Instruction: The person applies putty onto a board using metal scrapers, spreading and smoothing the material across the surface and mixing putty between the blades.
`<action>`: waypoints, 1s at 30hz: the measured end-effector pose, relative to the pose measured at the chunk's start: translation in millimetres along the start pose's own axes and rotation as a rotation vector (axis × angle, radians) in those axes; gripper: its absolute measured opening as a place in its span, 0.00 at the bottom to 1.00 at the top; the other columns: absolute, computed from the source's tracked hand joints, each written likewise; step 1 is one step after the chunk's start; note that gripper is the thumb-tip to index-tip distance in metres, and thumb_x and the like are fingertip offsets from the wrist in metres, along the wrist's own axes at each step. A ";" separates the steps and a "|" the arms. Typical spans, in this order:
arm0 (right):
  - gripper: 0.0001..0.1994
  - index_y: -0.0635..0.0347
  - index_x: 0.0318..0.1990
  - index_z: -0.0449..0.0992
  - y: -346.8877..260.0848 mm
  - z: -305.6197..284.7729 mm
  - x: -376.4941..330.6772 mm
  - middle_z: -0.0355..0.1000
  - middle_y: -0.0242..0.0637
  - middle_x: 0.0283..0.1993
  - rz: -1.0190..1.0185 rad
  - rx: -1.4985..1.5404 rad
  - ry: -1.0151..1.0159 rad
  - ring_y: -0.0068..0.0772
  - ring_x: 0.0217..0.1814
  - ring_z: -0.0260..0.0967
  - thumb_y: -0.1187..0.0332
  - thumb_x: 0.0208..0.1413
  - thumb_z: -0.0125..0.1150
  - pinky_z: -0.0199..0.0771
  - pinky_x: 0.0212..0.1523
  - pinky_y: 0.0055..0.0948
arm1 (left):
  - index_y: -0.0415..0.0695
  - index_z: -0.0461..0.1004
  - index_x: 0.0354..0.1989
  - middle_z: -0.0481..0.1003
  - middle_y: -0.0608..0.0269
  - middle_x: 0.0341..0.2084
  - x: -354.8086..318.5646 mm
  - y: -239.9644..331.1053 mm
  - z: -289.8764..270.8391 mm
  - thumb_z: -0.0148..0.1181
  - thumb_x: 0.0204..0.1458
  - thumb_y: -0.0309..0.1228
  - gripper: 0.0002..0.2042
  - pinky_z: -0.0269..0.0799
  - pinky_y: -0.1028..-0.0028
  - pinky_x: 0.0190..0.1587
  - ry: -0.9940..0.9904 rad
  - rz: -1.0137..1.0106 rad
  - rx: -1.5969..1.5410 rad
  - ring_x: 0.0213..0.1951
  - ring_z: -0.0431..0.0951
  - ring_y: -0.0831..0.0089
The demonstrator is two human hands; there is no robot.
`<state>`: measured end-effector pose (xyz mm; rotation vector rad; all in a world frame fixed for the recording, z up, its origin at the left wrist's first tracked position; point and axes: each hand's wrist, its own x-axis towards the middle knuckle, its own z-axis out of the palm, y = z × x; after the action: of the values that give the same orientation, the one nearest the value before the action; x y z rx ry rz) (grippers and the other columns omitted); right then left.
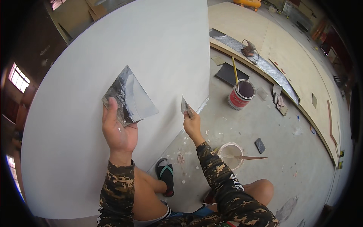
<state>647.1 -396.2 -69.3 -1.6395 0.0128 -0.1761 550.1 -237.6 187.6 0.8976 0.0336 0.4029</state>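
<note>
Left hand (118, 130) is up in front of the big white panel (113, 75), fingers wrapped around the lower corner of a wide flat putty blade (130, 97), thumb pressed along its left edge, so closed firmly on it. Blade's thin sheet metal by the look, light, stiff w/ a bit of spring; the dark half is crusted w/ dried filler, the rest smeared pale and prob. slick, so the crusted corner where the hand already sits looks like the safe place to hold, away from the wet face and the sharp outer edge. It's tilted, face toward the camera, held just off the panel, can't tell if a corner touches. Right hand (192, 123) is lower and to the right, near the panel's bottom right edge, pinching a small scraper (186, 106) between thumb and fingers, blade pointing up and left; closed on it too. That one's small, light, rigid, easy to twist in a fingertip pinch, and its edge looks keen. Both forearms in camo sleeves come up from the lower edge, left wrist fairly straight, right elbow bent w/ the wrist cocked up. Person's squatting, a foot in a flip-flop (165, 176) by the panel's foot. On the concrete floor (242, 128): a white tub (230, 153) w/ a stick across it just right of the right forearm, a red paint can (241, 95) w/ a yellow stirrer farther back.
</note>
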 end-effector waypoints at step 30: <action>0.26 0.64 0.60 0.68 -64.5 -24.3 -64.0 0.71 0.53 0.58 -0.505 -0.023 0.156 0.51 0.60 0.70 0.88 0.52 0.48 0.70 0.60 0.37 | 0.42 0.69 0.55 0.76 0.59 0.48 -12.6 -26.7 -37.3 0.50 0.62 0.36 0.16 0.77 0.58 0.49 0.065 -0.448 -0.030 0.48 0.78 0.66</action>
<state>574.6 -408.0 -10.5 -1.6226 -0.2831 -0.6911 539.9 -228.8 142.0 0.8194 0.2830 0.0141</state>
